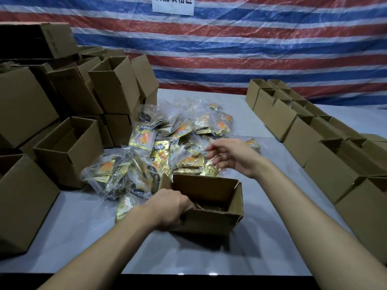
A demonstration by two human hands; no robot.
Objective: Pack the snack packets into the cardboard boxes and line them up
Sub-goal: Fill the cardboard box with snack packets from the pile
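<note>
view: head cam | faces: forward-down (wide-angle) | range: close above table (188, 258)

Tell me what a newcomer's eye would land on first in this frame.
The heap of gold snack packets at the middle of the table draws the eye first, against the striped red, white and blue tarp behind. Just in front, the left hand grips the near-left corner of an open cardboard box, while the right hand hovers open over the heap. A stack of boxes fills the left and a row of boxes runs along the right.
</note>
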